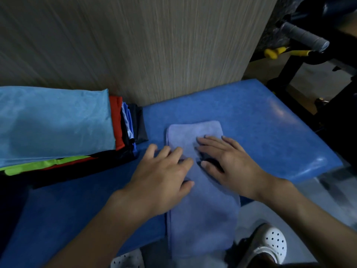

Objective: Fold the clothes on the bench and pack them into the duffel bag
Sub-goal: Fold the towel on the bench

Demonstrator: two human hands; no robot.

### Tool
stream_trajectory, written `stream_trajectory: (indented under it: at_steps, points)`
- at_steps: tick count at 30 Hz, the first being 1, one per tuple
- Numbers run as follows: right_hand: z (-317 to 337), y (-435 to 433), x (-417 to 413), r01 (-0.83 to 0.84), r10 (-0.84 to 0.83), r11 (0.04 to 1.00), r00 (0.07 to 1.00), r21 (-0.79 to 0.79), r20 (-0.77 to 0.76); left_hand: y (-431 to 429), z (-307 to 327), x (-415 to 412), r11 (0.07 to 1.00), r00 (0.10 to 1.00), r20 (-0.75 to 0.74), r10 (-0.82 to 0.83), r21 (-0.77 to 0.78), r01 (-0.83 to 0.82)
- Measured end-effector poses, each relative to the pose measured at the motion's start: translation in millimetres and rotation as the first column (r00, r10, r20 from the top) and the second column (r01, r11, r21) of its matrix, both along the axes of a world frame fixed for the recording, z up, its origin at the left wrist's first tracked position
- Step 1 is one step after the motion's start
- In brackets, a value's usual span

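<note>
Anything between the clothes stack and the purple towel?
Head view: only a bare strip of bench; the left hand overlaps its near end.

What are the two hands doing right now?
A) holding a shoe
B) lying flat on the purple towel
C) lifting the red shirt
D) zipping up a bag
B: the left hand and the right hand both rest with straight fingers on the purple towel, which lies on the blue bench.
</note>
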State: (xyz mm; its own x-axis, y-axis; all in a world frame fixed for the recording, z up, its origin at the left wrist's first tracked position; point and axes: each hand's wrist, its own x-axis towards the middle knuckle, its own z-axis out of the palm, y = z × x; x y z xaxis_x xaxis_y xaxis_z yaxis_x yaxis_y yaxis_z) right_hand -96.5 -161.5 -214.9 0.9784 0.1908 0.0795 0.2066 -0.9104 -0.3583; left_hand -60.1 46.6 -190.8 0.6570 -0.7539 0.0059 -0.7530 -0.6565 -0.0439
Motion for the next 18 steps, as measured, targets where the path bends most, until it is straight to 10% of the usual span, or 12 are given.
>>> stream_trajectory:
  at_steps: [7,13,18]
  points:
    - [5.8,-3.7,13.7,0.495,-0.498,0.852,0.867,0.170,-0.025,-4.1,-7.7,21.4,0.825,0.861,-0.359,0.360,-0.308,-0.473]
    - [4.9,0.1,27.6,0.534,-0.505,0.816,0.845,0.221,-0.179,-12.6,-14.7,30.0,0.537,0.692,-0.634,0.346,-0.471,-0.700]
    - [9.2,-7.2,32.5,0.531,-0.449,0.762,0.846,0.371,-0.287,-14.4,-13.9,39.6,0.492,0.600,-0.725,0.338,-0.407,-0.769]
